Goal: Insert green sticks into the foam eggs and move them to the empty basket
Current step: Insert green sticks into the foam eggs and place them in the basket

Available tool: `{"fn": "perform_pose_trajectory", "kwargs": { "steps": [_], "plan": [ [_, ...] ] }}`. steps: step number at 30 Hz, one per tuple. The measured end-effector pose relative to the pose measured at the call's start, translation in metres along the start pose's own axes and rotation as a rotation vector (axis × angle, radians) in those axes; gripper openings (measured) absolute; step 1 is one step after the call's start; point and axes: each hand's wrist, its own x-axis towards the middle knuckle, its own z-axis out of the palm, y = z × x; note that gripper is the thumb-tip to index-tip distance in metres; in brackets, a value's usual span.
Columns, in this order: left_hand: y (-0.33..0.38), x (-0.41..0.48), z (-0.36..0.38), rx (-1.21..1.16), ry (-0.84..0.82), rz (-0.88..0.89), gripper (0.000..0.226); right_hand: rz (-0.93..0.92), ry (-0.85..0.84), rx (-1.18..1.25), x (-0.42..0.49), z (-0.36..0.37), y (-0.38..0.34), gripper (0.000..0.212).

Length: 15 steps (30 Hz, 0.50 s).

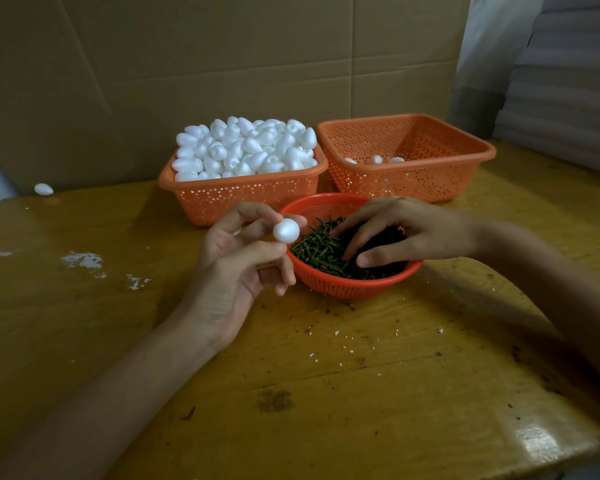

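Left hand (236, 261): raised above the surface (361, 393), palm turned towards the camera. It pinches one egg (286, 230) between the thumb and the fingertips. The egg sits just at the near-left rim of the bowl (343, 285). No stick is visible in it.

Right hand (406, 233): over the bowl, palm down, fingers spread and slightly bent, fingertips down among the sticks (319, 251). The thumb lies along the near rim. Whether any stick is pinched cannot be told.

Bowl: round, red, perforated, standing on the surface in front of both baskets and holding a loose heap of green sticks.

Left basket (236, 199): orange, perforated, behind the bowl and to its left, heaped above the rim with white eggs (246, 147).

Right basket (413, 181): orange, perforated, just beside the left basket. Three eggs (377, 159) show on its floor near the front wall. Whether they carry sticks cannot be told.

Stray egg (43, 189): lies alone at the far-left edge of the surface, well apart from the baskets.

Surface: yellowish wood, worn, with white crumbs (84, 261) on the left and dark and white specks in front of the bowl.

Cardboard (187, 64): stands upright behind the baskets.
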Motion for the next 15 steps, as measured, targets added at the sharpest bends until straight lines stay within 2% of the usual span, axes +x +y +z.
{"fn": "perform_pose_trajectory", "kwargs": {
  "steps": [15],
  "plan": [
    [0.0029, -0.0024, 0.0039, 0.112, 0.018, 0.0, 0.027, 0.013, -0.004, 0.008, -0.0002, -0.0001, 0.0001, 0.03]
  ]
}}
